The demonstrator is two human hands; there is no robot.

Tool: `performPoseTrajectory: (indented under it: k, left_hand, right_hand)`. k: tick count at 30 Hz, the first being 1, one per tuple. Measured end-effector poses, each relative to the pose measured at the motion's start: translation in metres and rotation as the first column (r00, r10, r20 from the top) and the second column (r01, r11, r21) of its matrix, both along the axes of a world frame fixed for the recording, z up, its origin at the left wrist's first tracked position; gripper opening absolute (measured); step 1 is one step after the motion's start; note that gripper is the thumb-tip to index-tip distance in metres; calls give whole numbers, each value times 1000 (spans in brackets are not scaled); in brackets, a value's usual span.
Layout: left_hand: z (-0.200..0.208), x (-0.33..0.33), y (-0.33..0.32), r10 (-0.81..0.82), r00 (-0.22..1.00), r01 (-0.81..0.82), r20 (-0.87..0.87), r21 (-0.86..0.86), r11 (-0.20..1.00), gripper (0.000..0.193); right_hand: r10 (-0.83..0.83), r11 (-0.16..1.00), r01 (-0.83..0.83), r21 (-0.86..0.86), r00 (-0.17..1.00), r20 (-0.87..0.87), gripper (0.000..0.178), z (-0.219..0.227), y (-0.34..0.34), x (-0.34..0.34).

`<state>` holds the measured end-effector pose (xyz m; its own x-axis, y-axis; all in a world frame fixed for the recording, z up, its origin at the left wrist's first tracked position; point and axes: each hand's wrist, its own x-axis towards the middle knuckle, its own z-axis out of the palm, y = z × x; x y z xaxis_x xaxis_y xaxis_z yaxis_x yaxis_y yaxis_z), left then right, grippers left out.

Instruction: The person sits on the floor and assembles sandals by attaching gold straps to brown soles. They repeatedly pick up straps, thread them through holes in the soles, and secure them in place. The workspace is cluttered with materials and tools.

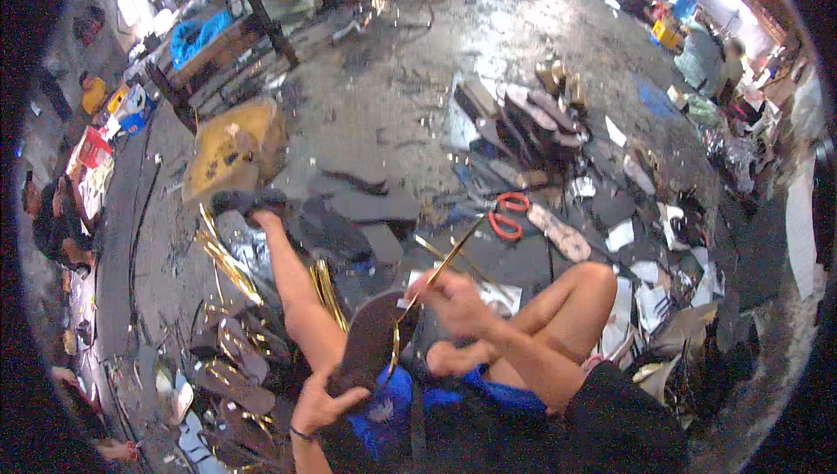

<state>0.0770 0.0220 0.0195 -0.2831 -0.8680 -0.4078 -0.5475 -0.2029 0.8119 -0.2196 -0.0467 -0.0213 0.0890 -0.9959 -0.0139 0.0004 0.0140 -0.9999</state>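
Over my lap, my left hand (324, 401) grips the lower end of a dark brown sandal sole (370, 347), thumb across its face. A thin, shiny gold strap (457, 252) is pinched in my right hand (458, 304) beside the sole's upper end. One end of the strap sticks up past my fingers, and a gold length also curves down along the sole's right edge. Whether the strap passes through the sole, I cannot tell. Red-handled scissors (507, 216) lie on the floor beyond my right hand.
Bundles of gold straps (228, 258) lie by my left leg, with several sandals (235, 382) below them. Ahead are a stack of dark soles (527, 121), a loose insole (560, 231) and a yellowish slab (231, 147). Paper scraps (652, 306) cover the right side.
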Motion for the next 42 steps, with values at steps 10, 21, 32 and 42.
performPoseTrajectory:
  k: [10,21,32,42]
  left_hand:
    - [-56,-10,43,724,639,-762,-260,-88,641,36]
    - [-26,-32,39,230,946,-272,-229,-174,946,33]
    - [-26,-30,38,214,939,-247,-270,-94,965,41]
    - [-29,-34,36,188,939,-231,-288,-122,965,42]
  right_hand:
    - [140,970,-199,-140,926,-350,20,-20,59,64]
    - [95,971,-197,-139,844,-528,13,3,78,67]
    - [180,916,-344,-208,814,-553,15,6,82,57]
    - [63,938,-223,-265,862,-504,13,-3,84,64]
